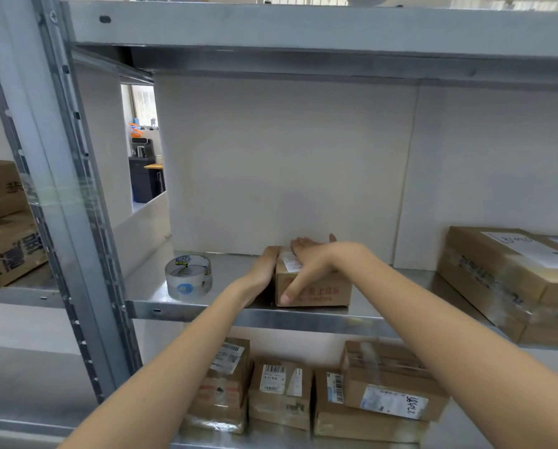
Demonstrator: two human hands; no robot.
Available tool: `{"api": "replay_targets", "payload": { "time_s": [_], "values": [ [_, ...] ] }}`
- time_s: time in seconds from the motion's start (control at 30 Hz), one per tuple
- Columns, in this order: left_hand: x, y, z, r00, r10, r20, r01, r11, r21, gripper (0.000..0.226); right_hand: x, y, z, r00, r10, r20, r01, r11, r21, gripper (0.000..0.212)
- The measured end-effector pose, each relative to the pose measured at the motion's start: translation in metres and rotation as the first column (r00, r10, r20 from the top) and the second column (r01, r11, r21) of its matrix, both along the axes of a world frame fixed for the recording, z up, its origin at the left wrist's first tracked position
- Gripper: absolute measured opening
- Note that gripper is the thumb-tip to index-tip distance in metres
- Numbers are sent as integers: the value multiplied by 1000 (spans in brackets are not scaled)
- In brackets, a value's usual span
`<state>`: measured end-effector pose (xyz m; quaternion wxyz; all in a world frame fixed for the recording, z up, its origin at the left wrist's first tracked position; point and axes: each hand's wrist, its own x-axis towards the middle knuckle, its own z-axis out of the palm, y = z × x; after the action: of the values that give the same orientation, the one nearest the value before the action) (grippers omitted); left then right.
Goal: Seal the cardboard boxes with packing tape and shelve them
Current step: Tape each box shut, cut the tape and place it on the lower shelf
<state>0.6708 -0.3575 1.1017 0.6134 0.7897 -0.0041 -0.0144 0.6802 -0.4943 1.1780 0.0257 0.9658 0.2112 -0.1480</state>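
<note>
The small cardboard box (313, 283) sits near the front edge of the middle metal shelf (206, 311), with red printed characters across its front face that are too blurred to read and a white label (292, 262) on its top, the print on it too small to make out. The left hand (266, 267) is pressed flat against the box's left side, fingers straight and reaching toward the back corner. The right hand (306, 259) lies across the top of the box, fingers stretched over the label and the thumb hanging down the front face over the red print; it presses on the box rather than curling around it.

Just to the left of the box, apart from it, a roll of clear packing tape (188, 277) stands on the same shelf, with a blue round logo on its side and a blue and yellow sticker on top, neither legible. At the right end of the shelf lies a larger taped box (504, 280) with a white sheet bearing handwritten digits I cannot read for sure. Below, on the lower shelf, several boxes (280, 393) carry barcode labels; one on the right (391, 380) shows handwritten numerals, unclear. Left of the upright, brown cartons (5, 247) show dark blue characters
</note>
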Motion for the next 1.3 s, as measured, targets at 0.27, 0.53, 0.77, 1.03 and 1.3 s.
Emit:
{"api": "replay_targets", "payload": {
  "time_s": [0.27,0.53,0.77,1.03,1.3],
  "values": [
    [3,-4,-2,994,68,81,-70,997,29,43,-41,0,-28,886,142,441,-119,990,-80,98],
    [23,-4,-18,988,113,105,-116,993,17,67,-75,-6,-100,522,-31,852,-334,912,238,70],
    [-13,-11,10,993,106,49,-106,994,-17,46,-64,-45,-90,654,0,756,-157,978,136,120],
    [-14,-7,37,997,71,-39,-71,997,-15,46,-38,-41,-14,840,29,541,-149,972,180,109],
    [-14,-12,33,991,75,109,-58,987,-153,43,-14,-4,7,880,184,437,-206,979,2,104]
  ]
}}
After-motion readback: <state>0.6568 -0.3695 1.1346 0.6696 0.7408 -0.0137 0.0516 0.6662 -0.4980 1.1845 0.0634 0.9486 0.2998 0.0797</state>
